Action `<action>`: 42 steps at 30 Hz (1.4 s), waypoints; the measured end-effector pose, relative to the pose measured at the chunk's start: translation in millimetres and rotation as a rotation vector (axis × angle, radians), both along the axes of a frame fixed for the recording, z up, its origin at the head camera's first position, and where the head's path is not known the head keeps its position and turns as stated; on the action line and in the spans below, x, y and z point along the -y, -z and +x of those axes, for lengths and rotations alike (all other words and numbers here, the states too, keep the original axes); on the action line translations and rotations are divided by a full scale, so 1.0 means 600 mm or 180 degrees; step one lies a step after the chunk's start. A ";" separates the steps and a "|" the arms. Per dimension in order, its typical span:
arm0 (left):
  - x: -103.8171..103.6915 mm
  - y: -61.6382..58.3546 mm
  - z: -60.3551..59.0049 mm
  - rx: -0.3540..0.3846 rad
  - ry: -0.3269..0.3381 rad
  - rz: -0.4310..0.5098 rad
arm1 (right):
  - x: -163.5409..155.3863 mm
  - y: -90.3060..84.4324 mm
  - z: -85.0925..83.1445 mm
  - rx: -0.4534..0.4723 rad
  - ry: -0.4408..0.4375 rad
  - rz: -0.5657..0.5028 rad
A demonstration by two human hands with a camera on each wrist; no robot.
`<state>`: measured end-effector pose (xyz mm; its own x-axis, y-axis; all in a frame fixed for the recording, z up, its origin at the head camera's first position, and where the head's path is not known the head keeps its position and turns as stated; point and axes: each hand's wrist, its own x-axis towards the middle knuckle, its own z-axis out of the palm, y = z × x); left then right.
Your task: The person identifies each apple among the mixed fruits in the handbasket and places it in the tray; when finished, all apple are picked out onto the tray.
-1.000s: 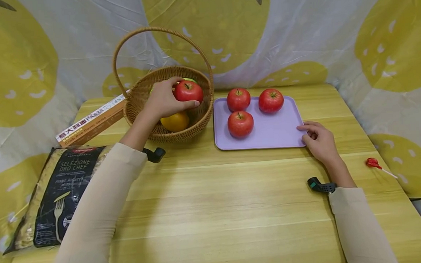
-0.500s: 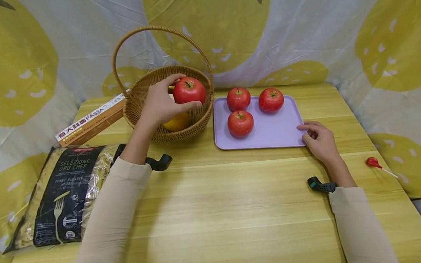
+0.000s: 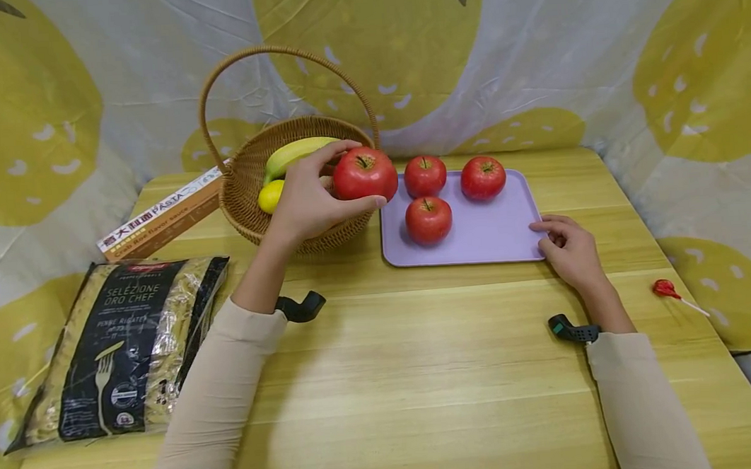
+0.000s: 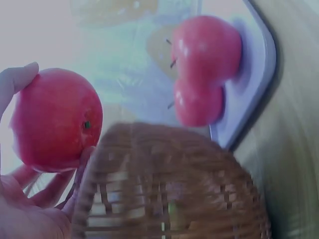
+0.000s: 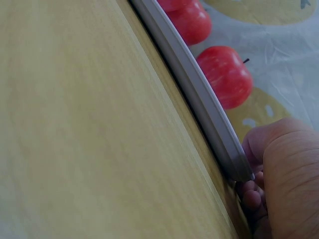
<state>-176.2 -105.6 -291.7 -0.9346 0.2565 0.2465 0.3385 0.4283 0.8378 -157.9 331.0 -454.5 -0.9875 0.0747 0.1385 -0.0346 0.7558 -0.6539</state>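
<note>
My left hand (image 3: 312, 195) grips a red apple (image 3: 364, 175) between thumb and fingers, over the right rim of the wicker basket (image 3: 241, 217). In the left wrist view this apple (image 4: 57, 119) is held above the blurred basket weave (image 4: 169, 184). A banana (image 3: 297, 152) and a lemon (image 3: 271, 197) lie in the basket, partly behind the hand. On the lilac tray (image 3: 487, 239) sit three red apples: a back left apple (image 3: 425, 177), a front apple (image 3: 428, 221) and a right apple (image 3: 484, 178). At the tray's right edge my right hand (image 3: 567, 249) pinches the rim, fingers curled.
A bag of penne pasta (image 3: 120, 347) lies at the left, with a long pasta box (image 3: 161, 216) behind it. A red lollipop (image 3: 665, 289) lies near the table's right edge. The tall basket handle (image 3: 283, 49) arches over the basket. A patterned cloth (image 3: 513, 57) hangs behind.
My left hand has lifted the apple from inside the basket and carried it right to the rim, uncovering the banana and lemon. The right hand and tray have stayed still.
</note>
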 end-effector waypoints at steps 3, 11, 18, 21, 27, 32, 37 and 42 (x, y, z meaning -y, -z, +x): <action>-0.020 -0.012 0.019 -0.0003 0.0087 0.0016 | 0.000 0.000 -0.001 -0.0001 -0.0003 -0.0001; -0.073 -0.019 0.036 -0.0003 0.0446 0.0173 | 0.000 -0.001 -0.001 -0.0029 -0.0021 0.0004; -0.123 0.009 0.014 0.0060 0.0617 0.0148 | 0.000 0.000 0.000 -0.0021 -0.0017 -0.0004; -0.147 0.043 -0.012 0.0025 0.0619 0.0090 | 0.000 -0.001 -0.001 -0.0033 -0.0018 -0.0013; -0.189 0.083 -0.037 0.0257 0.0656 0.0062 | 0.000 -0.002 -0.003 -0.0050 -0.0011 -0.0027; -0.214 0.104 -0.047 0.0393 0.0611 0.0048 | 0.000 0.000 -0.003 -0.0029 -0.0012 -0.0033; -0.239 0.121 -0.052 0.0369 0.0641 -0.0047 | -0.001 0.002 -0.003 0.0005 0.0001 -0.0014; -0.265 0.135 -0.055 0.0293 0.0641 -0.0271 | -0.001 0.003 -0.004 0.0021 0.0007 -0.0017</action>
